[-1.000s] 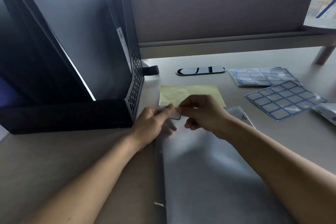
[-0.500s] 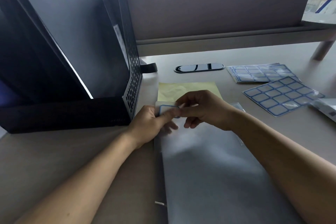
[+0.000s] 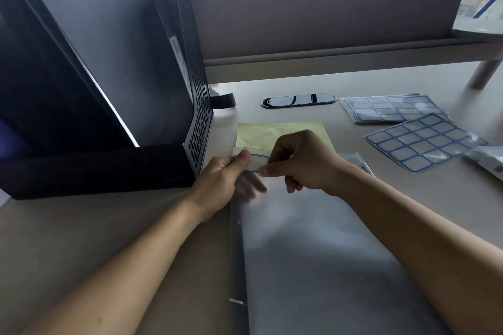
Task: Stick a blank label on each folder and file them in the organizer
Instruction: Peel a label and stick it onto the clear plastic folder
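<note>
— How is the scene lit?
— Dimly, with a cool cast. A bright strip is seen along the top edge, and a pale sheen is thrown across the grey folder (image 3: 313, 253) on the worktop (image 3: 81, 239).
— Is any blur or distortion noted?
— The lower fingers (image 3: 253, 189) of the left hand (image 3: 217, 179) are smeared, the label sheets (image 3: 419, 141) are softened, and the organizer (image 3: 198, 122) is bent outward by the wide lens.

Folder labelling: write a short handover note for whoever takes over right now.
Left hand pinches the left end of the blank label; right hand pinches its right end.
The label is at the top left corner of the grey folder lying flat on the desk; not clear if stuck yet.
Done: one labelled folder stands in the black organizer.
Left: press this label down, file the folder. Spare label sheets lie to the right.
</note>
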